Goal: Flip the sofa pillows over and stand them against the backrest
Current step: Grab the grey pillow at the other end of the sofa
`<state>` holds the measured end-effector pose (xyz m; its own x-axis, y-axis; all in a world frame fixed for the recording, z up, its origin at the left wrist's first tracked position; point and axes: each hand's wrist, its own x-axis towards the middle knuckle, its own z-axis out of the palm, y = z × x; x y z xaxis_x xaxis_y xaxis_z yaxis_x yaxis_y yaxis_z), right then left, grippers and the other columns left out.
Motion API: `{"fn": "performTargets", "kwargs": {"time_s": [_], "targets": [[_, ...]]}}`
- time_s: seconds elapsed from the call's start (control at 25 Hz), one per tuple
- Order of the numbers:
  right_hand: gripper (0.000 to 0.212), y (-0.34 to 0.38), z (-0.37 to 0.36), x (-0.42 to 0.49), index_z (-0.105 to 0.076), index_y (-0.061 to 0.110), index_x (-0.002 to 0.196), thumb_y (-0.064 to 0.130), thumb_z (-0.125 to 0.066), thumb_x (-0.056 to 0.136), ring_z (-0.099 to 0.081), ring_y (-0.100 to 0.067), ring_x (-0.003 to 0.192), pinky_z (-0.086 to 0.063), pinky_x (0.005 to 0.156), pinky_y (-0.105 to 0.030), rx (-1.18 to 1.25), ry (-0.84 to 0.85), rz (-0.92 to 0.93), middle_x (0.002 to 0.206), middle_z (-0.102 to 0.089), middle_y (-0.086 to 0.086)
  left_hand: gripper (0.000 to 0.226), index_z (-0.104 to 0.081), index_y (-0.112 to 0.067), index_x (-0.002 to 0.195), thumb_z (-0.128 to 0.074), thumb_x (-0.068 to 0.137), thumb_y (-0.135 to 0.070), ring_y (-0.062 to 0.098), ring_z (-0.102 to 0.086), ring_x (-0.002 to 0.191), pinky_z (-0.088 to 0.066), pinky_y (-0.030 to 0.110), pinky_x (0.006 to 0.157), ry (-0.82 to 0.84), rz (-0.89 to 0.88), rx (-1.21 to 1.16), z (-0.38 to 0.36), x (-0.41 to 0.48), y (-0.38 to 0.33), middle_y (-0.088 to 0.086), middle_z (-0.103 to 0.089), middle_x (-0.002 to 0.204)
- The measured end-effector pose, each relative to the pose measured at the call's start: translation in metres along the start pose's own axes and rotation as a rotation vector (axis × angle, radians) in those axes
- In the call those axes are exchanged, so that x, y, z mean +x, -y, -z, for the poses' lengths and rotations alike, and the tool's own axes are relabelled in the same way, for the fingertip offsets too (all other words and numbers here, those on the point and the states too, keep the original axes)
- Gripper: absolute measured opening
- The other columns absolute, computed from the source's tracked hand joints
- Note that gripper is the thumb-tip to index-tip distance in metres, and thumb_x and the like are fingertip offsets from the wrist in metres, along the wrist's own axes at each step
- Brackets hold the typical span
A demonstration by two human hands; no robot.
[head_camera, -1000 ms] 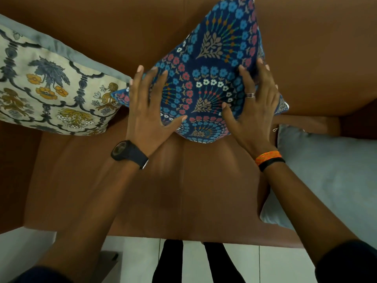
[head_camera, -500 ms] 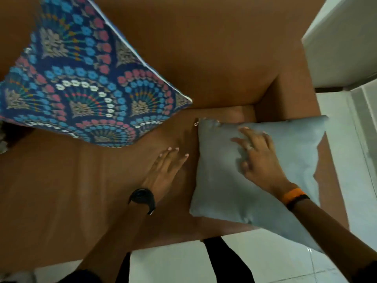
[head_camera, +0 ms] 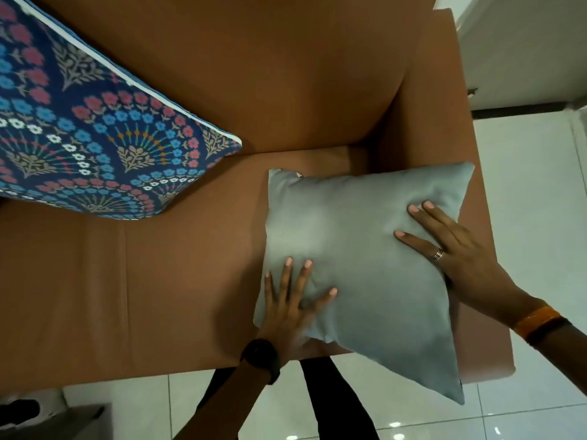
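1. Pillows are the concern here, and the head view is showing two. A plain grey square fabric pillow [head_camera: 355, 249] is lying flat on the brown leather sofa seat [head_camera: 158, 281], near the armrest, with its near corner hanging past the seat's front edge.
2. A blue floral-patterned pillow with white piping [head_camera: 95, 138] is leaning against the brown backrest [head_camera: 286, 74], well apart from the grey one.
3. The left hand [head_camera: 292, 306] is lying open and flat, fingers spread, across the grey pillow's near-left edge, pressing rather than gripping.
4. The right hand [head_camera: 451, 249] is resting open on the pillow's right side, wearing a ring; it is clasping nothing.
5. The fabric is dimpling under both palms, so the pillow is probably soft, light and floppy, and it should be sagging if lifted by one corner.
6. Taking hold at two opposite side edges, pinching cover and filling together, is likely the safest way of flipping it and standing it upright.
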<state>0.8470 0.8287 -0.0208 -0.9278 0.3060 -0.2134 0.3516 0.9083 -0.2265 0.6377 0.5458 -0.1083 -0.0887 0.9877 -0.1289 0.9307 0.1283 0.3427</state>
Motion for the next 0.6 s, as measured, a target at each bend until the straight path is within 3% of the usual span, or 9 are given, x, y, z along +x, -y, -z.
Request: {"fn": "performTargets", "kwargs": {"time_s": [0.08, 0.16, 0.24, 0.28, 0.36, 0.44, 0.52, 0.6], "targets": [[0.107, -0.002, 0.007, 0.008, -0.039, 0.023, 0.158, 0.031, -0.096, 0.068, -0.025, -0.041, 0.159, -0.043, 0.115, -0.064, 0.055, -0.002, -0.004, 0.171, -0.028, -0.016, 0.109, -0.007, -0.044, 0.16, -0.068, 0.075, -0.076, 0.049, -0.018, 0.155, -0.041, 0.074, 0.105, -0.023, 0.056, -0.109, 0.019, 0.014, 0.002, 0.016, -0.011, 0.169], [0.094, -0.004, 0.02, 0.021, -0.046, 0.021, 0.155, 0.036, -0.09, 0.074, -0.027, -0.039, 0.158, -0.04, 0.116, -0.065, 0.111, -0.004, -0.008, 0.169, -0.033, -0.014, 0.103, -0.018, -0.04, 0.156, -0.083, 0.077, -0.047, 0.04, -0.024, 0.156, -0.043, 0.067, 0.11, -0.092, 0.042, -0.274, 0.048, 0.023, 0.016, 0.01, -0.02, 0.168], [0.069, -0.012, 0.03, 0.031, -0.05, 0.023, 0.153, 0.039, -0.067, 0.088, -0.038, -0.034, 0.154, -0.037, 0.113, -0.063, 0.14, -0.092, -0.018, 0.162, -0.045, -0.009, 0.094, -0.031, -0.034, 0.152, -0.086, 0.075, -0.029, 0.023, -0.035, 0.153, -0.039, 0.053, 0.12, -0.165, 0.076, -0.52, 0.084, 0.033, 0.04, 0.002, -0.036, 0.162], [0.06, -0.017, 0.036, 0.037, -0.052, 0.025, 0.149, 0.037, -0.054, 0.09, -0.046, -0.031, 0.147, -0.037, 0.111, -0.061, 0.149, -0.154, -0.036, 0.154, -0.054, -0.006, 0.09, -0.037, -0.031, 0.149, -0.086, 0.074, -0.025, 0.012, -0.039, 0.15, -0.037, 0.043, 0.123, -0.189, 0.134, -0.626, 0.102, 0.039, 0.053, -0.004, -0.042, 0.158], [0.045, -0.02, 0.047, 0.057, -0.061, 0.026, 0.135, 0.033, -0.047, 0.093, -0.06, -0.028, 0.125, -0.038, 0.107, -0.059, 0.176, -0.288, -0.124, 0.124, -0.064, 0.003, 0.073, -0.047, -0.02, 0.143, -0.078, 0.077, -0.021, -0.001, -0.046, 0.139, -0.039, 0.03, 0.121, -0.289, 0.269, -0.701, 0.135, 0.047, 0.081, -0.01, -0.05, 0.147], [0.025, -0.016, 0.053, 0.088, -0.066, 0.018, 0.114, 0.033, -0.05, 0.103, -0.064, -0.033, 0.102, -0.042, 0.105, -0.061, 0.177, -0.389, -0.237, 0.101, -0.066, 0.001, 0.056, -0.053, -0.008, 0.139, -0.06, 0.085, -0.025, 0.011, -0.052, 0.135, -0.043, 0.041, 0.116, -0.385, 0.35, -0.631, 0.153, 0.053, 0.1, -0.001, -0.056, 0.142], [0.025, -0.006, 0.053, 0.117, -0.066, 0.008, 0.104, 0.029, -0.053, 0.107, -0.064, -0.041, 0.097, -0.046, 0.101, -0.059, 0.224, -0.392, -0.345, 0.098, -0.07, -0.015, 0.056, -0.051, -0.008, 0.143, -0.046, 0.092, -0.031, 0.027, -0.047, 0.142, -0.039, 0.056, 0.116, -0.368, 0.391, -0.567, 0.153, 0.058, 0.105, 0.01, -0.053, 0.149], [0.025, 0.002, 0.054, 0.134, -0.063, -0.001, 0.104, 0.021, -0.053, 0.109, -0.062, -0.045, 0.098, -0.048, 0.094, -0.063, 0.386, -0.426, -0.444, 0.102, -0.068, -0.025, 0.062, -0.041, -0.015, 0.152, -0.042, 0.095, -0.041, 0.032, -0.035, 0.151, -0.034, 0.062, 0.119, -0.324, 0.4, -0.526, 0.143, 0.056, 0.1, 0.013, -0.042, 0.159]]}}
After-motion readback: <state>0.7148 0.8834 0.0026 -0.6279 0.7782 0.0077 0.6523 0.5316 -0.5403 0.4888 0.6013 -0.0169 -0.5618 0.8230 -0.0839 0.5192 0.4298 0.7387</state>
